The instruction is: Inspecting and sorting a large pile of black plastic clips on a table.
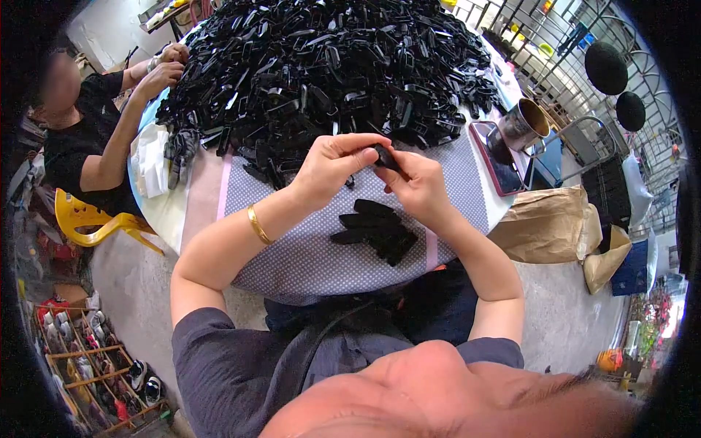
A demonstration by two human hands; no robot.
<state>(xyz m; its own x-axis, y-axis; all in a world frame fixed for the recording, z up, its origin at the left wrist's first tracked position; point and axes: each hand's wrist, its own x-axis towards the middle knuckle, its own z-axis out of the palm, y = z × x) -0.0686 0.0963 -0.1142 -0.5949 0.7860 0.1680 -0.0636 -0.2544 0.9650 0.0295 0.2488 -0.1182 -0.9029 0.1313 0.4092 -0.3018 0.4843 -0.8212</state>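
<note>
A small black plastic part (384, 156) is pinched between the fingertips of my left hand (330, 171) and my right hand (421, 188), raised over the near side of the table. Both hands are closed on it from opposite sides; its exact kind is too small to tell. Just below them, several elongated black pieces (376, 228) lie in a little group on the dotted tablecloth (292, 259). Beyond my hands, a large heap of glossy black plastic pieces (328, 73) covers the far part of the table.
At the left, another person (84, 157) handles pieces at the heap's edge, near a yellow chair (77, 219). White tissue (152, 162) lies on the table's left side. To the right are a red-edged phone (498, 157), a metal mug (523, 123) and a brown paper bag (548, 226).
</note>
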